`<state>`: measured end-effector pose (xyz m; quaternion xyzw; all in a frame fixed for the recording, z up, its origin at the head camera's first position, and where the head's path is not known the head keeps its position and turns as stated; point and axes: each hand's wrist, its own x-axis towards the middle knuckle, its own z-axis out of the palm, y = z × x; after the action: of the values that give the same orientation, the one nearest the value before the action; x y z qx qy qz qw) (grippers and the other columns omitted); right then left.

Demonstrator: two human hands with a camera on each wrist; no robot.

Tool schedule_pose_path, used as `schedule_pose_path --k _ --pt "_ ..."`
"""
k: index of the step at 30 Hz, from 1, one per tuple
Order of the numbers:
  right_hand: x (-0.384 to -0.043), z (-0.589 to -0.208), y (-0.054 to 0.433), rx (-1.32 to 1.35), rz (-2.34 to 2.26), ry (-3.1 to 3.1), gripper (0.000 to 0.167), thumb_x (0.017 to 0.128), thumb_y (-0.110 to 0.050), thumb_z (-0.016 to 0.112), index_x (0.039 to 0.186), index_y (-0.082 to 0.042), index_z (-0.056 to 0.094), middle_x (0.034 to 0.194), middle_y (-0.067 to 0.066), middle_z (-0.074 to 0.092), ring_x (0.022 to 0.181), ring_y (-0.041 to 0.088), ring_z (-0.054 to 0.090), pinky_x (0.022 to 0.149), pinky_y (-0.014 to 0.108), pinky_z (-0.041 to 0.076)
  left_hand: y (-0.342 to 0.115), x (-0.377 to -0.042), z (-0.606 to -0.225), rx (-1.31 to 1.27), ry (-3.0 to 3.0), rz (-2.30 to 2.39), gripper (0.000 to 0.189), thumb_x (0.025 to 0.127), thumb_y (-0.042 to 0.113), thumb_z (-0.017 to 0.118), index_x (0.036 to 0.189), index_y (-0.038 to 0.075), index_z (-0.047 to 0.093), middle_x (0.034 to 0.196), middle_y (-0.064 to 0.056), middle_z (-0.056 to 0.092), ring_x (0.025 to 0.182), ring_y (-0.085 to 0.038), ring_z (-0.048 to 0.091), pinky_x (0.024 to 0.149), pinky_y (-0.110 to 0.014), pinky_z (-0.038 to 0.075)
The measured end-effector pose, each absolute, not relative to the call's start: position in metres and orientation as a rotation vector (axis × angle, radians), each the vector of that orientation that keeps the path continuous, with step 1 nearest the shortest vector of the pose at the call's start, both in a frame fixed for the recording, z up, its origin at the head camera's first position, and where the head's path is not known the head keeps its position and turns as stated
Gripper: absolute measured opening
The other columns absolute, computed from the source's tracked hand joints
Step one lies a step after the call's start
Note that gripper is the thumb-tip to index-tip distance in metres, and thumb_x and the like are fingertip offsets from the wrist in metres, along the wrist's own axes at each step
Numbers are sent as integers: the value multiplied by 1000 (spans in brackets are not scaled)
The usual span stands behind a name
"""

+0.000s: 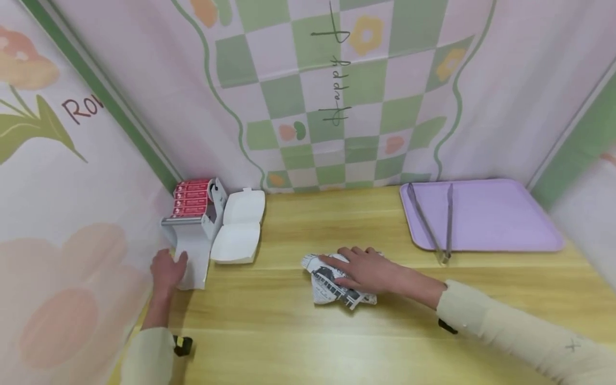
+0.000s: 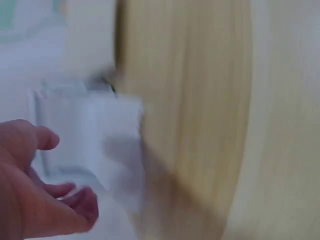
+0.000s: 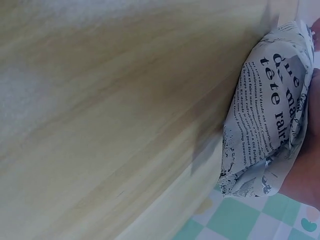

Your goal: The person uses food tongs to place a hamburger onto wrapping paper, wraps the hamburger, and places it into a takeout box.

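Observation:
On the table, a bundle in newspaper-print paper (image 1: 327,289) lies crumpled and folded, with large French lettering visible in the right wrist view. My right hand (image 1: 370,270) holds it from above, thumb on the near side and fingers over the far edge; the bundle's contents are hidden. At the far left stands a dispenser (image 1: 212,214) with a roll of red printed stickers (image 1: 191,197). A white strip (image 1: 193,262) hangs from its front onto the table. Beside this strip is my left hand (image 1: 168,271), thumb and fingers apart and loosely bent in the blurred left wrist view.
An unfolded white clamshell box (image 1: 237,243) sits just right of the dispenser. At the back right is a purple tray (image 1: 500,214), with metal tongs (image 1: 445,251) lying across its left part and over the front rim. Patterned cloth walls (image 1: 337,96) border the table.

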<state>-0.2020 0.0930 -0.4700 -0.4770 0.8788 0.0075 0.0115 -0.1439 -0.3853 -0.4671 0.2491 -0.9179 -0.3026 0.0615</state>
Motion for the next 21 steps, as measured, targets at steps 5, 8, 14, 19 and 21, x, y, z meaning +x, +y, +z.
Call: schedule_pose_path --k 5,8,14,19,21 --pt "-199 -473 91 -1492 14 2740 61 104 -54 37 158 -28 26 135 15 55 108 34 63 81 54 56 -415 -146 -482 887 -2963 -906 71 102 41 36 130 -25 34 124 -46 44 114 -54 47 103 -61 41" --pt "-198 -474 90 -1496 30 2756 61 104 -55 36 158 -29 25 135 13 55 107 32 63 81 52 56 -421 -147 -488 884 -2945 -1030 72 103 41 36 133 -24 35 129 -46 44 117 -53 50 104 -59 43" --pt "-199 -473 88 -1522 22 2775 60 104 -53 38 158 -28 28 132 13 56 104 31 63 78 51 56 -436 -141 -490 868 -2838 -1222 57 104 30 43 129 -22 46 125 -41 53 99 -40 60 86 -43 53" --pt "-202 -474 89 -1504 14 2781 59 104 -54 37 157 -28 30 130 13 57 103 31 63 78 52 56 -451 -127 -490 892 -2806 -1424 61 105 32 44 137 -19 40 124 -37 55 89 -23 60 71 -27 49" --pt "-202 -473 90 -1495 15 2787 59 104 -55 37 157 -28 30 130 13 57 103 32 63 79 52 56 -452 -124 -489 910 -2807 -1436 64 105 35 44 140 -18 38 126 -37 54 91 -25 61 72 -27 49"
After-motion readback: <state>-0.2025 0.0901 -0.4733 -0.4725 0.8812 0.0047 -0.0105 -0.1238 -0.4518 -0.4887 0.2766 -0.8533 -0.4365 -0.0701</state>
